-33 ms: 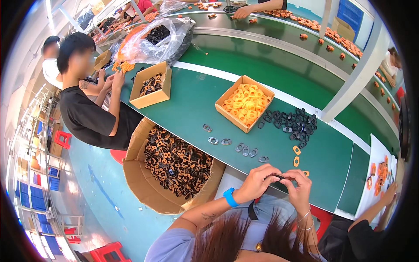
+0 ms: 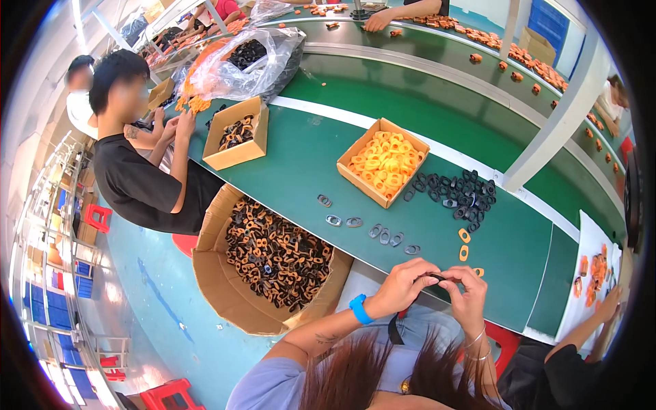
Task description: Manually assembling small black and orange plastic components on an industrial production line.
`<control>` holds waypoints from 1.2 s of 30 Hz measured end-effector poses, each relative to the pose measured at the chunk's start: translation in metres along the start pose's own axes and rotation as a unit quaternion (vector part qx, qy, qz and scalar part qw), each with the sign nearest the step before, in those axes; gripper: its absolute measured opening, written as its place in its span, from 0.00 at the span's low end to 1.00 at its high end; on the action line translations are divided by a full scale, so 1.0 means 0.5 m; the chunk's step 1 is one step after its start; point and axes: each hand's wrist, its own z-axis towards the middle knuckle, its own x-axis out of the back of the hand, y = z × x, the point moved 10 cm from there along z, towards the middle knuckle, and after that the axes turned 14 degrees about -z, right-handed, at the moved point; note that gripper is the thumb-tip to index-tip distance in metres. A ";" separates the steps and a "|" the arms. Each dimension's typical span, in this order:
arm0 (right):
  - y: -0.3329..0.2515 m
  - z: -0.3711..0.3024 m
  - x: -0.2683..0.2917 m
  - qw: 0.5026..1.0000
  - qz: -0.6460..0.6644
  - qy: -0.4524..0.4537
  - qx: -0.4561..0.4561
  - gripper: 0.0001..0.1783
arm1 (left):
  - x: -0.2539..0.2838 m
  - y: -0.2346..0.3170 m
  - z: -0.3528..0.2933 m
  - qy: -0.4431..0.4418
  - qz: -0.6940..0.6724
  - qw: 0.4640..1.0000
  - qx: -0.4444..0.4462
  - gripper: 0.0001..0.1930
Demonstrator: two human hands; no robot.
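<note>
Close to the table's front edge, my left hand (image 2: 408, 281) and my right hand (image 2: 466, 292) pinch one small black plastic part (image 2: 436, 277) between their fingertips. Fingers cover most of it. Just beyond my right hand lie flat orange oval rings (image 2: 464, 253), one partly hidden behind the fingers. A loose row of dark grey oval rings (image 2: 384, 236) stretches to the left of my hands. Farther back on the green table (image 2: 307, 171) are a heap of black oval parts (image 2: 471, 195) and a cardboard box (image 2: 361, 184) filled with orange rings (image 2: 386, 160).
A large carton (image 2: 222, 290) of joined black and orange parts stands on the floor, left of me. Another small box (image 2: 236, 154) holds dark parts near a co-worker (image 2: 140, 160). A white metal post (image 2: 557, 102) rises at the table's far edge, before a conveyor (image 2: 424, 68).
</note>
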 end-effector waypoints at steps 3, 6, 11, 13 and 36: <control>0.023 -0.005 -0.010 1.000 0.003 -0.011 -0.021 0.09 | -0.004 -0.003 -0.006 0.013 0.022 1.000 0.008 0.09; 0.033 -0.010 -0.025 0.998 0.021 -0.032 -0.043 0.10 | 0.004 -0.011 -0.002 0.025 -0.009 1.000 0.017 0.10; -0.019 -0.001 -0.038 0.998 -0.017 -0.058 0.005 0.12 | 0.022 -0.046 -0.004 0.043 -0.010 0.996 0.078 0.10; -0.025 -0.006 -0.039 0.996 -0.072 -0.036 0.047 0.13 | 0.024 -0.057 -0.005 0.053 -0.025 0.993 0.098 0.10; 0.003 0.011 -0.037 0.999 -0.003 -0.041 -0.026 0.08 | 0.035 -0.027 -0.011 0.038 -0.069 0.996 0.033 0.08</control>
